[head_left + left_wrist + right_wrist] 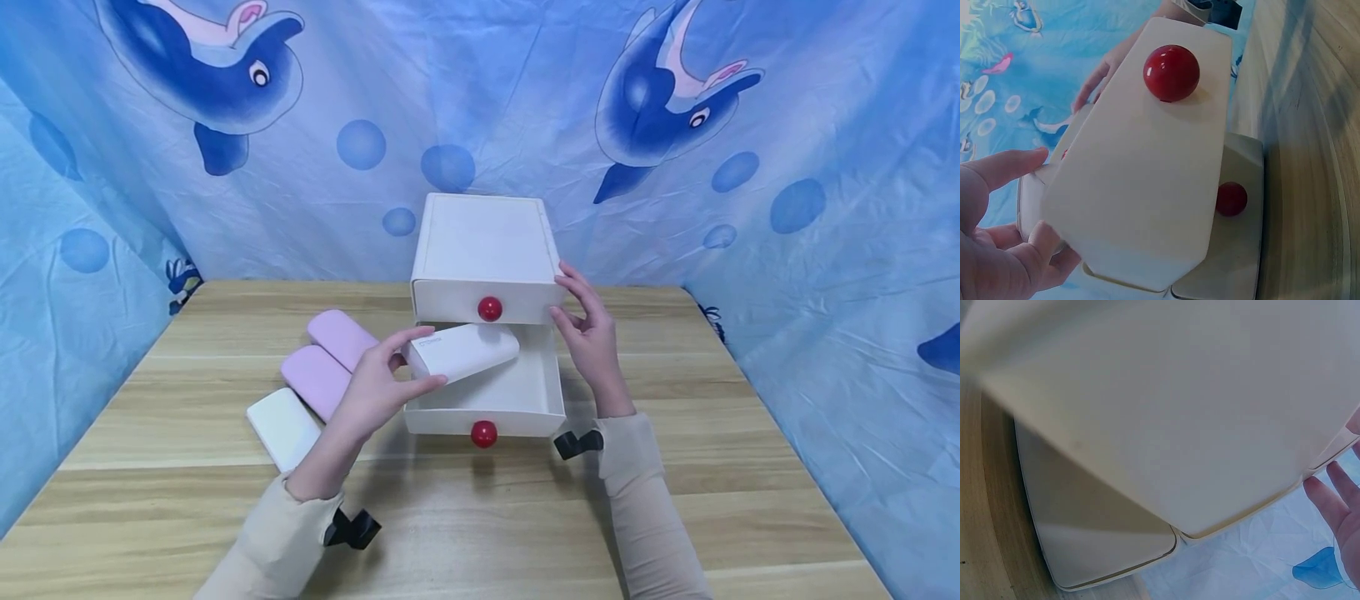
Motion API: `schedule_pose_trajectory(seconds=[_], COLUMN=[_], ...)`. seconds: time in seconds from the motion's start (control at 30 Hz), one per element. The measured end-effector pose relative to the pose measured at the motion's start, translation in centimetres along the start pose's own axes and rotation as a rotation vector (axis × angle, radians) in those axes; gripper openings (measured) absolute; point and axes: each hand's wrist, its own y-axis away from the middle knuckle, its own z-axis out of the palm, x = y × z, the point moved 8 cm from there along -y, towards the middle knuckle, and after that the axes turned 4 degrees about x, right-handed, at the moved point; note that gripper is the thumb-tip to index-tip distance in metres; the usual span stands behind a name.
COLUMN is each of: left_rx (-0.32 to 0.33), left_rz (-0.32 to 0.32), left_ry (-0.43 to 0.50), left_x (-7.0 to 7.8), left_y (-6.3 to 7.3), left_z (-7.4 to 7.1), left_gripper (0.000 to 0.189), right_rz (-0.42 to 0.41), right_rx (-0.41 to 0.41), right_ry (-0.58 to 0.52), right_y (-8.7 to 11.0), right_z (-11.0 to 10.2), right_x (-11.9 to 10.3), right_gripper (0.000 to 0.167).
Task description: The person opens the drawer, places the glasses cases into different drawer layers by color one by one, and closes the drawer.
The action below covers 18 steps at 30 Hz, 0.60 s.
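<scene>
My left hand [371,387] pinches one end of a white, rounded power bank [472,352] with small print on it, thumb near and fingers far. The power bank slants over the pulled-out drawer [442,423] of a white drawer unit [483,237], its far end overlapping the drawer's inside. The left wrist view has that drawer's front with its red knob [1171,73] large in the foreground, hiding most of the power bank. Against the unit's right front edge, under the top, rest the extended fingers and thumb of my right hand [596,342].
Left of the unit, two lilac rounded slabs [318,379] and a white flat slab [285,429] lie on the wooden table [480,533]. A shut lower drawer [1241,244] sits beneath the pulled-out one. Blue dolphin-print cloth [510,108] hangs behind and at both sides.
</scene>
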Motion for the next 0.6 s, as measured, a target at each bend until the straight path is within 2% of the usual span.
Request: schedule_pose_trajectory(seconds=[0.3,0.6], left_rx=[0.017,0.024], left_rz=[-0.029,0.012], left_ry=[-0.087,-0.139], left_x=[-0.1,0.4], left_y=[-0.7,-1.1], left_z=[1.2,2.3], left_gripper=[0.064,0.063], right_rz=[-0.014,-0.037], right_rx=[-0.006,0.0], right_ry=[-0.001,-0.006], right_y=[0.0,0.0], right_z=[0.0,0.0], right_x=[0.1,-0.5], right_gripper=[0.039,0.038])
